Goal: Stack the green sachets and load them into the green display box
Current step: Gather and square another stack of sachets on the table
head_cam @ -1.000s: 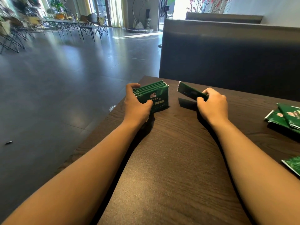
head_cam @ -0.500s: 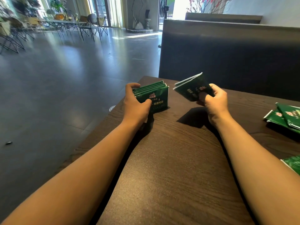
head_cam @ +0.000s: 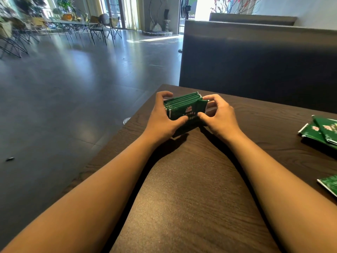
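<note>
A stack of green sachets (head_cam: 184,106) stands on edge near the far left corner of the dark wooden table (head_cam: 191,189). My left hand (head_cam: 162,117) grips its left end, thumb on the front sachet and fingers curled over the back. My right hand (head_cam: 218,115) grips the right end the same way, thumb on the front face. More loose green sachets (head_cam: 322,130) lie flat at the right edge of the view, and one sachet (head_cam: 328,183) lies nearer to me. The green display box is not in view.
A dark bench back (head_cam: 255,61) rises just behind the table. The table's left edge drops to a grey tiled floor (head_cam: 63,97). Chairs and tables (head_cam: 73,28) stand far off at the back left.
My right hand has carried its sachet left and set it against the front of the stack. Both hands now hold the stack together. The left hand stayed in place.
</note>
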